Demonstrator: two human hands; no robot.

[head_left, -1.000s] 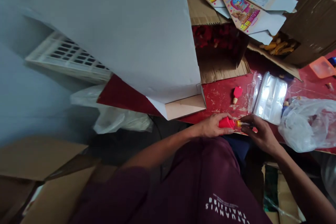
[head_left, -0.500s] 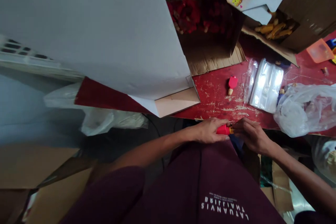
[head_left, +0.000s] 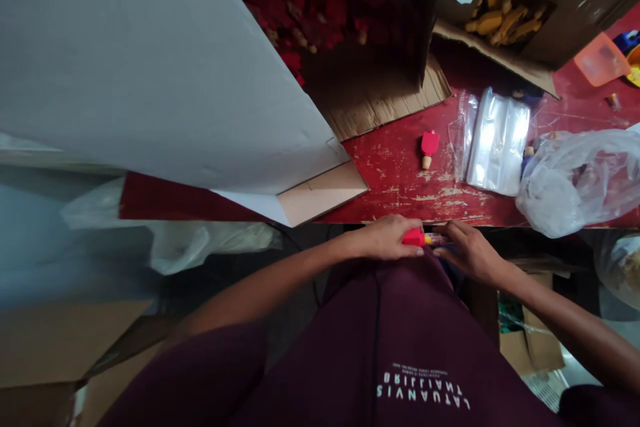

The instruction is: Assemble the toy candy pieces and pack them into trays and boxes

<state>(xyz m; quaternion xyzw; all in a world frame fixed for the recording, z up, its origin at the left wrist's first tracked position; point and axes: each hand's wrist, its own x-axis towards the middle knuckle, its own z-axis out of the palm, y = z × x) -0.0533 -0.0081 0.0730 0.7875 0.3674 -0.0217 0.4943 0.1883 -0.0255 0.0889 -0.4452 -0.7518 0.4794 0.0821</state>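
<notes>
At the table's front edge, my left hand (head_left: pixel 393 238) is closed around a small red plastic piece (head_left: pixel 413 237). A narrow tube with a yellow end and a printed label (head_left: pixel 436 239) lies in line with the red piece and meets it. The fingers of my right hand (head_left: pixel 470 250) pinch the tube's other end, which they partly hide. On the red table (head_left: pixel 390 177), beyond my hands, lies a similar red piece with a pale stub (head_left: pixel 429 148).
A stack of clear plastic bags (head_left: pixel 499 140) and a crumpled clear bag (head_left: pixel 565 180) lie at the right. Behind them stand a cardboard box of red pieces (head_left: pixel 385 113) and another holding yellow pieces (head_left: pixel 505 17). A large white box (head_left: pixel 165 73) fills the left; an orange tray (head_left: pixel 601 60) sits far right.
The labelled tube now shows between my hands, where only a short yellow part showed before. My right hand sits slightly farther from the red piece. The camera view has shifted.
</notes>
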